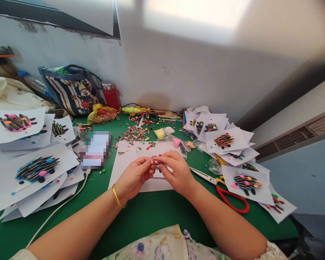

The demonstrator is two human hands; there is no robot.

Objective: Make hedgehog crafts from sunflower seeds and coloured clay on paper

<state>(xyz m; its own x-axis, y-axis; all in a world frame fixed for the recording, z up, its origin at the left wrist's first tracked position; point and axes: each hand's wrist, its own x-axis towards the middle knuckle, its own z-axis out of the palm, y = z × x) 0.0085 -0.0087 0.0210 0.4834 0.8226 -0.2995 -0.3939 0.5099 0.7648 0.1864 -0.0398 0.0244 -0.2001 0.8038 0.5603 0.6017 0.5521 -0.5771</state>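
On a white sheet of paper [127, 153] before me lies a small hedgehog picture [159, 167] of dark striped sunflower seeds with pink dots, partly covered by my fingers. My left hand [134, 175], with a gold bangle on the wrist, pinches at the picture's left edge; whatever sits between thumb and fingertip is too small to make out. From the other side my right hand [177, 169] reaches over the picture, its thumb and fingers apart and the fingertips at its top. Loose seeds and small coloured bits lie on the sheet's upper part.
Finished hedgehog sheets pile up left [43, 169] and right [243, 182]. Red-handled scissors [233, 198] lie right of the paper; a cabled phone [96, 150] lies left. Behind are scattered seeds [134, 133], yellow clay [159, 133], a striped bag [70, 90] and a red flask [111, 95].
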